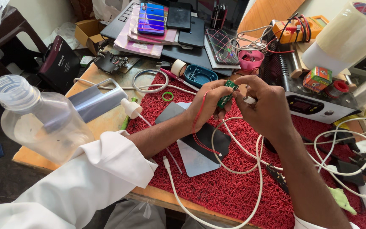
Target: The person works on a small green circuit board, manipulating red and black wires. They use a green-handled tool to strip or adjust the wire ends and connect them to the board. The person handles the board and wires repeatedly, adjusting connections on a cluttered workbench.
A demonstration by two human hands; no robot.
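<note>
A: What are the hands doing right now?

B: The left hand (208,104) pinches a small green circuit board (226,95) between thumb and fingertips, holding it raised above the red looped-pile work mat (234,191). The right hand (265,108) meets it from the other side, fingers curled and pinching the white plug end of a cable (249,100) just beside the board's edge.

A: So the board sits between both hands?

B: Yes, right where the fingertips come together, off the mat. A thin red wire (198,131) hangs from the board, running down past the left wrist toward a dark flat panel (206,138) lying below the hands.

A: How would you judge good handling here?

B: I'd say grip the board by its edges, keep it steady with the left, and line the plug up squarely with the right rather than forcing it. The dangling red wire looks easy to snag, so keeping it slack seems wise.

A: What else is near?

B: A white cable (257,169) loops under the right forearm. Beyond the fingertips lies a blue oval tray (200,75), and left of the left forearm stands a clear plastic bottle (43,121).
</note>
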